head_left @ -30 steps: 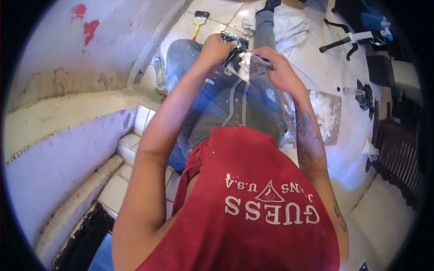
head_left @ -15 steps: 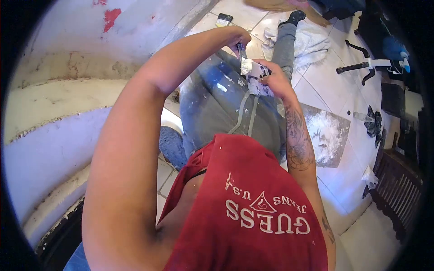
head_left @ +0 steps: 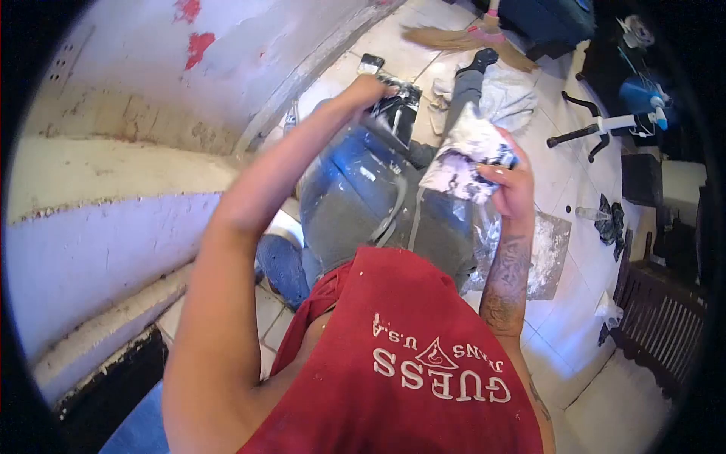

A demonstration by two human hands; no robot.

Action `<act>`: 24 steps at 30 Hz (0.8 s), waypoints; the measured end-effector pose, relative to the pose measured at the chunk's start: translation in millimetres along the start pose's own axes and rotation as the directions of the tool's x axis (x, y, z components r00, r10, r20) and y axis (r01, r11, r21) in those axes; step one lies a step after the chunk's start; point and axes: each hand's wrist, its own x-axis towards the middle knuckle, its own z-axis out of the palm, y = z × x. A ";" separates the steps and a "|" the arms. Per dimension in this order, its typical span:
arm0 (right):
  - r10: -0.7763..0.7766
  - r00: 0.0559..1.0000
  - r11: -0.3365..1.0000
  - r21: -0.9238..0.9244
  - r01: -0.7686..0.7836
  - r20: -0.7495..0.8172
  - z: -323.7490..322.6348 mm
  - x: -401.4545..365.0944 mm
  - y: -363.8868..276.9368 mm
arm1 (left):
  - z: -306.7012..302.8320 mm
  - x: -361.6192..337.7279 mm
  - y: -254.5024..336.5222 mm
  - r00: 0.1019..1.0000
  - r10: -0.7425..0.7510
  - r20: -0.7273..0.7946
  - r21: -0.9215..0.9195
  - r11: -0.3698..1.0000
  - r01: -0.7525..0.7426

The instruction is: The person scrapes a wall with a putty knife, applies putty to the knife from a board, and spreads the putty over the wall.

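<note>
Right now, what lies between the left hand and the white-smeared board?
In the head view: a dark, white-streaked piece, then grey trousers and some tiled floor.

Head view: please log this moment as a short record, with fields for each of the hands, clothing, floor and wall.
Left hand: at a black, white-smeared item; grip unclear
Right hand: holds a flat, white-smeared piece, thumb on its near face
Clothing: red top with white lettering; grey trousers with pale marks
Floor: tiled; pale cloth, broom, white-marked sheet beside the right forearm
Wall: pale, stained, with red patches
</note>
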 end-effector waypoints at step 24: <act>-0.307 0.927 0.342 -0.884 0.319 0.216 42.4 -39.0 -8.8 | 50.4 -124.2 -14.1 0.860 0.257 -0.441 -0.548 0.681 -0.485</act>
